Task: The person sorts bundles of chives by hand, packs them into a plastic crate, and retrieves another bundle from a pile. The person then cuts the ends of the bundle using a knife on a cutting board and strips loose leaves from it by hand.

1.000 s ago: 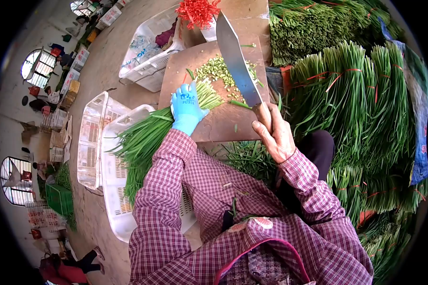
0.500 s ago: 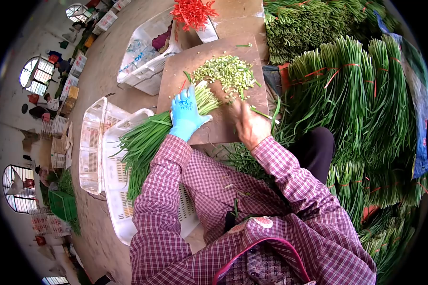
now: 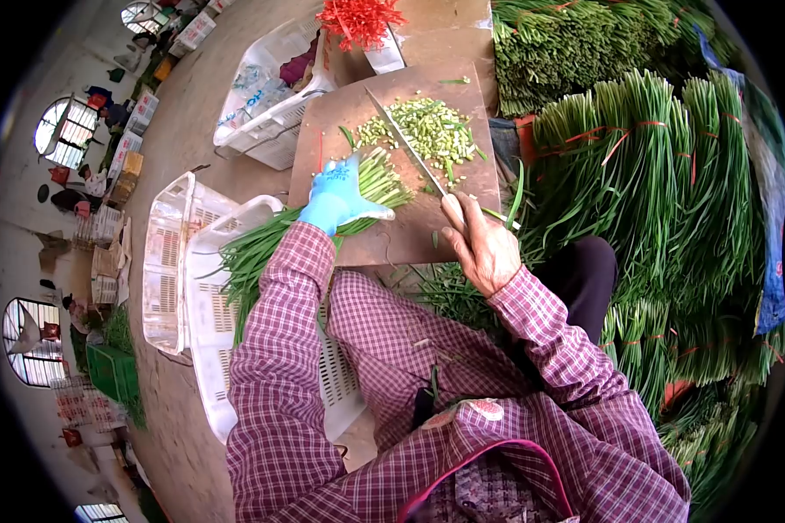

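Observation:
My left hand (image 3: 340, 193), in a blue glove, is wrapped over a bunch of long green stalks (image 3: 270, 248). The pale stalk ends lie on a brown board (image 3: 331, 118), while the leaves hang off its left side. In my bare right hand (image 3: 488, 246) is the wooden handle of a large knife (image 3: 406, 142). Its blade points up and left across the board, seen nearly edge-on, to the right of the stalk ends. Chopped pale green pieces (image 3: 432, 129) are scattered around and beyond the blade.
White plastic crates (image 3: 167, 288) stand at the left, and another crate (image 3: 275, 139) with plastic bags lies beyond. Red ties (image 3: 358, 22) sit behind the board. Tied green bundles (image 3: 645, 166) are stacked at the right. A green crate (image 3: 112, 370) is farther left.
The knife rose, came down in a blur onto the board, and now shows edge-on. More cut pieces lie on the board. My left hand has tilted slightly on the bunch.

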The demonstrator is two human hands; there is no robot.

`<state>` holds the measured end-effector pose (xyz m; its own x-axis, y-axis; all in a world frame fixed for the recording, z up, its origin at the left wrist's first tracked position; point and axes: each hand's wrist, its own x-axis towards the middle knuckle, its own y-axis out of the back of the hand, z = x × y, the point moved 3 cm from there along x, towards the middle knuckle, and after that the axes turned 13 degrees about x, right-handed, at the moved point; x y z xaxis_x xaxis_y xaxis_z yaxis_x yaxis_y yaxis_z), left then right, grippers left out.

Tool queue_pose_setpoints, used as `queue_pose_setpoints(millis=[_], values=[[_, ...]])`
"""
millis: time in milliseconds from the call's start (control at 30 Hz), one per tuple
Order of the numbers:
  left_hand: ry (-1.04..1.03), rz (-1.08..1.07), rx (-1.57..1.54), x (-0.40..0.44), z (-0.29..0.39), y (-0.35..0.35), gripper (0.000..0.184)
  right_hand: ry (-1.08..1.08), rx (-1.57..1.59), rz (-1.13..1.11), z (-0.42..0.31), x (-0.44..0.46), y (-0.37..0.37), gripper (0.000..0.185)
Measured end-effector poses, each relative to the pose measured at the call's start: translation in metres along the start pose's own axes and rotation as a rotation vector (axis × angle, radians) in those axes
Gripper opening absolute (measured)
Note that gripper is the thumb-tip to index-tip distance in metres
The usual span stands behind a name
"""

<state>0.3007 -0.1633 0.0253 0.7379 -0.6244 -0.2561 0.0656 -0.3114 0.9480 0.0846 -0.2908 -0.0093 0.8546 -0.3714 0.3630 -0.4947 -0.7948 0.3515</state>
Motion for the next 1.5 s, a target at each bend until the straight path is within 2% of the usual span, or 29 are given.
queue_pose_setpoints(millis=[67, 133, 267, 567, 867, 1033, 1133, 1333, 1400, 1467, 1500], values=[[0.013, 0.034, 0.026, 0.005, -0.002, -0.013, 0.119, 0.020, -0.012, 0.021, -0.007, -0.003, 0.001, 0.048], [0.026, 0.074, -0.018, -0.001, 0.005, -0.012, 0.113, -0.061, -0.055, -0.006, -0.011, -0.005, 0.002, 0.049], [0.072, 0.002, -0.006, 0.006, 0.005, -0.018, 0.100, -0.058, -0.066, -0.036, -0.017, -0.016, 0.000, 0.051], [0.122, 0.015, 0.058, 0.008, 0.008, -0.017, 0.078, -0.101, -0.112, -0.100, -0.018, -0.033, -0.006, 0.054], [0.143, 0.013, 0.031, 0.005, 0.012, -0.012, 0.070, -0.115, -0.215, -0.135, -0.016, -0.032, -0.012, 0.052], [0.135, 0.077, 0.037, 0.000, 0.017, -0.011, 0.067, -0.248, -0.304, -0.261, -0.016, -0.024, -0.015, 0.037], [0.135, 0.104, 0.044, 0.000, 0.018, -0.011, 0.064, -0.185, -0.271, -0.230, -0.016, -0.016, -0.015, 0.028], [0.094, 0.187, 0.088, -0.001, 0.019, -0.018, 0.062, -0.155, -0.225, -0.267, -0.011, 0.002, -0.012, 0.028], [0.091, 0.189, 0.098, -0.003, 0.022, -0.022, 0.062, -0.259, -0.254, -0.327, -0.011, 0.015, -0.017, 0.031], [0.066, 0.303, 0.149, -0.006, 0.023, -0.027, 0.064, -0.324, -0.274, -0.347, 0.001, 0.035, -0.034, 0.033], [0.076, 0.225, 0.102, -0.004, 0.022, -0.027, 0.066, -0.328, -0.275, -0.360, 0.005, 0.040, -0.037, 0.033]])
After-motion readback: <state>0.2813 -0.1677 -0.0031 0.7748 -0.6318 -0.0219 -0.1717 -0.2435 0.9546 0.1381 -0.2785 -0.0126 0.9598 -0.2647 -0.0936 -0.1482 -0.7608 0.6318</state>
